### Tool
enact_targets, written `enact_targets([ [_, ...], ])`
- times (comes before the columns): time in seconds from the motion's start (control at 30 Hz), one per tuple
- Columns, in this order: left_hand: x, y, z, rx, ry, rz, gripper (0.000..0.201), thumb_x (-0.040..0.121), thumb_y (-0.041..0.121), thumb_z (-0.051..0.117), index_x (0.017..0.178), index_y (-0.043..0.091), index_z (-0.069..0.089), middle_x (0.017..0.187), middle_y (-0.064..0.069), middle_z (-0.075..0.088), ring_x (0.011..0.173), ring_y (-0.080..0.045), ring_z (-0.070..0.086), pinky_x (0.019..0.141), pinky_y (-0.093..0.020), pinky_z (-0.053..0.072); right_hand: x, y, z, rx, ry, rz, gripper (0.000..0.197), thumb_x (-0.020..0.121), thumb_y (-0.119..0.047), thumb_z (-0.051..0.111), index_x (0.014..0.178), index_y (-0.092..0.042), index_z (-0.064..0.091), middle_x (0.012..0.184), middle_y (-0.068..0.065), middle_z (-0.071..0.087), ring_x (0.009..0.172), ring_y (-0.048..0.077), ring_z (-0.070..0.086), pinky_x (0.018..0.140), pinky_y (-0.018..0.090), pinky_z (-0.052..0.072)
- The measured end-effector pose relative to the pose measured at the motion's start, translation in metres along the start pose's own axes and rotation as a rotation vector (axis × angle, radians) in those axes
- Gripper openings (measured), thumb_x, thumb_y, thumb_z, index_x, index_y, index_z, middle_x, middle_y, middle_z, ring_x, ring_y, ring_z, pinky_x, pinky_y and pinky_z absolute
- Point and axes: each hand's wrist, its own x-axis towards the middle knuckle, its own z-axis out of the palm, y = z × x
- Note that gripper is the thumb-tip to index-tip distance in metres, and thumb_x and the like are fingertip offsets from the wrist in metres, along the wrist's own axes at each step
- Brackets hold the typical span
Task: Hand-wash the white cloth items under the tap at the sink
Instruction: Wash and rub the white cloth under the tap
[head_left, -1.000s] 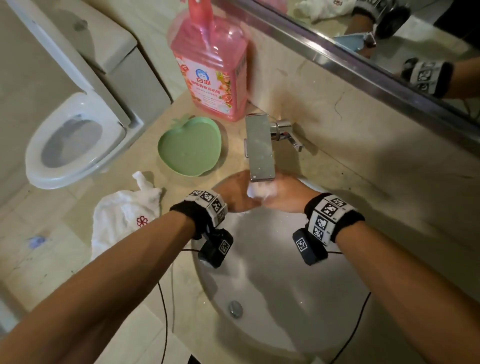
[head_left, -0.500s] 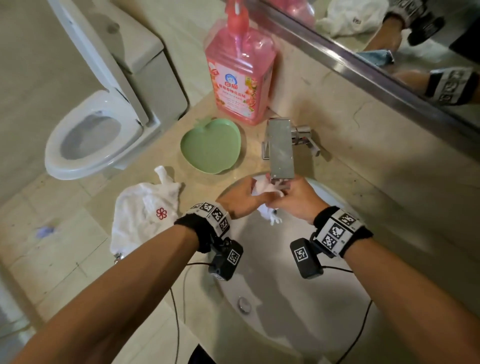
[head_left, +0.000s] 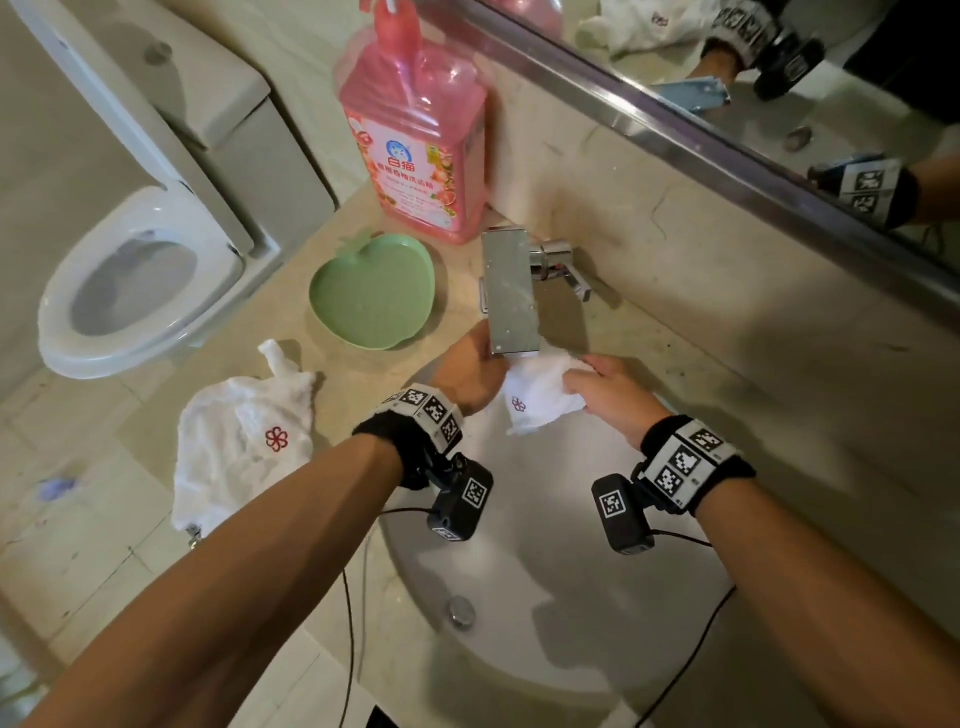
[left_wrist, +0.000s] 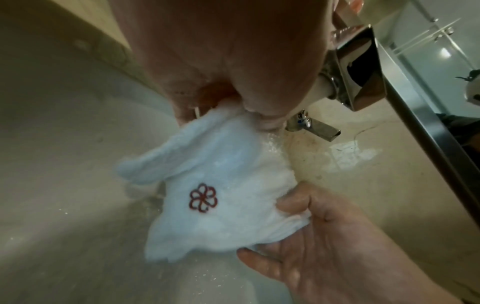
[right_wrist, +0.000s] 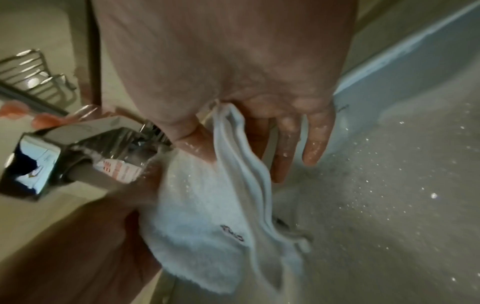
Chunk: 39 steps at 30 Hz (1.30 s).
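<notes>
Reading the pink soap bottle (head_left: 415, 140) first: its label carries the Chinese characters 白猫 in blue above smaller print too fine to make out. It stands on the desk (head_left: 130, 519) against the wall, behind a green apple-shaped dish (head_left: 371, 291). The small white cloth (head_left: 537, 397) is held just under the chrome tap (head_left: 509, 291), over the basin of the sink (head_left: 571, 597). It is a fluffy, wet terry piece, bunched and folded, with a small dark red flower outline stitched on it. The left hand (head_left: 470, 371) pinches its upper left edge between curled fingers and thumb. The right hand (head_left: 610, 395) grips the other side, thumb pressed on the fabric. A second white cloth item (head_left: 239, 441), bearing a larger red flower, lies crumpled on the desk left of the sink.
</notes>
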Motion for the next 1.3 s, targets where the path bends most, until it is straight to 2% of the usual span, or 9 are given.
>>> enact_targets([
  [0.23,0.002,-0.012,-0.009,0.185,0.144,-0.122,0.039,0.098,0.034,0.055,0.124,0.007,0.045,0.114,-0.013,0.063,0.093,-0.027,0.060,0.082,-0.038,0.050,0.008,0.009,-0.004,0.231,-0.006,0.018,0.007,0.085,-0.023,0.071,0.087,-0.027,0.075,0.092,-0.001,0.078,0.099,0.028,0.072,0.094,0.048,0.056],
  [0.33,-0.009,-0.018,-0.022,0.040,0.122,-0.121,0.045,0.096,0.040,0.057,0.128,0.013,0.039,0.117,-0.005,0.060,0.093,-0.025,0.062,0.080,-0.037,0.051,0.003,0.007,0.003,0.228,-0.008,-0.031,0.030,0.090,-0.016,0.070,0.106,-0.036,0.054,0.115,0.009,0.069,0.104,0.030,0.070,0.089,0.051,0.059],
  [0.5,-0.025,-0.025,-0.042,-0.275,0.031,-0.136,0.004,0.100,0.024,0.054,0.104,0.022,0.053,0.085,-0.001,0.065,0.059,-0.014,0.059,0.054,-0.034,0.054,-0.011,-0.006,0.011,0.048,0.001,-0.220,0.046,0.090,-0.018,0.061,0.098,-0.061,0.047,0.115,0.009,0.069,0.097,0.034,0.071,0.087,0.057,0.058],
  [0.63,-0.031,-0.025,-0.050,-0.288,0.050,-0.156,0.015,0.102,0.020,0.049,0.104,0.030,0.060,0.104,-0.011,0.066,0.080,-0.027,0.064,0.072,-0.050,0.060,-0.014,-0.017,0.020,-0.109,-0.051,-0.290,0.045,0.101,-0.009,0.051,0.097,-0.050,0.068,0.116,-0.003,0.067,0.100,0.020,0.067,0.089,0.043,0.057],
  [0.77,-0.036,-0.022,-0.056,-0.331,0.036,-0.153,0.033,0.102,0.018,0.045,0.103,0.042,0.068,0.115,-0.004,0.066,0.085,-0.018,0.069,0.070,-0.040,0.062,-0.011,-0.021,0.025,-0.148,-0.153,-0.239,0.023,0.096,-0.016,0.063,0.117,-0.027,0.063,0.121,0.003,0.067,0.108,0.025,0.066,0.091,0.038,0.053],
  [0.87,-0.036,-0.018,-0.059,-0.381,-0.065,-0.224,0.026,0.096,0.023,0.058,0.110,0.043,0.067,0.126,-0.006,0.065,0.102,-0.020,0.068,0.086,-0.044,0.059,-0.009,-0.018,0.029,-0.301,-0.211,-0.269,0.082,0.068,-0.020,0.091,0.137,-0.021,0.046,0.132,0.000,0.053,0.117,0.014,0.053,0.091,0.011,0.043],
  [0.97,-0.034,-0.016,-0.056,-0.041,-0.121,-0.185,0.074,0.073,0.033,0.084,0.139,0.032,0.050,0.146,-0.001,0.048,0.132,-0.024,0.047,0.111,-0.049,0.037,-0.007,-0.014,0.035,-0.644,-0.106,-0.311,0.086,0.069,-0.019,0.087,0.142,-0.017,0.041,0.133,0.012,0.048,0.123,0.026,0.048,0.095,0.024,0.040],
  [1.07,-0.033,-0.007,-0.040,0.302,-0.112,-0.104,0.107,0.062,0.033,0.091,0.150,0.020,0.032,0.147,-0.006,0.045,0.133,-0.026,0.043,0.109,-0.035,0.033,-0.008,-0.015,0.036,-0.774,-0.008,-0.388,0.057,0.084,-0.022,0.076,0.136,-0.023,0.055,0.131,0.014,0.055,0.123,0.031,0.053,0.100,0.035,0.041],
  [1.3,-0.019,0.000,-0.011,0.794,-0.154,-0.100,0.091,0.060,0.059,0.083,0.137,0.025,0.049,0.133,-0.008,0.044,0.106,-0.027,0.061,0.092,-0.034,0.051,-0.007,-0.024,0.015,-0.712,-0.036,-0.477,0.026,0.085,-0.011,0.062,0.111,-0.013,0.065,0.112,0.012,0.059,0.105,0.031,0.058,0.082,0.031,0.041],
])
